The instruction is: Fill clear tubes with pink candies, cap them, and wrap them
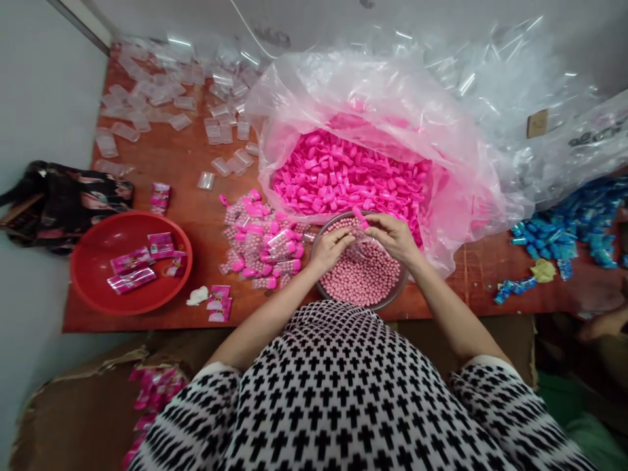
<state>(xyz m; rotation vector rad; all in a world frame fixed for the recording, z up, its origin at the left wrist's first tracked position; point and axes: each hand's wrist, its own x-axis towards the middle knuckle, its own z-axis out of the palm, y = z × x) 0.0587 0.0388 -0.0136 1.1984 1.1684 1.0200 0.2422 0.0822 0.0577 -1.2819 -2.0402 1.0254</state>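
Pink plastic cap [360,218] pinched in right hand [392,237] above bowl [403,286] of pink beads [360,280], long axis slanting away and leftward; left hand [330,252] farther off, just apart from the right, its hold indeterminate.

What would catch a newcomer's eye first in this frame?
Probably the heap of bright pink pieces in the open plastic bag at back centre. Just in front, the right hand holds one pink piece over a bowl of beads. At left, a red basin with pink packets also stands out.
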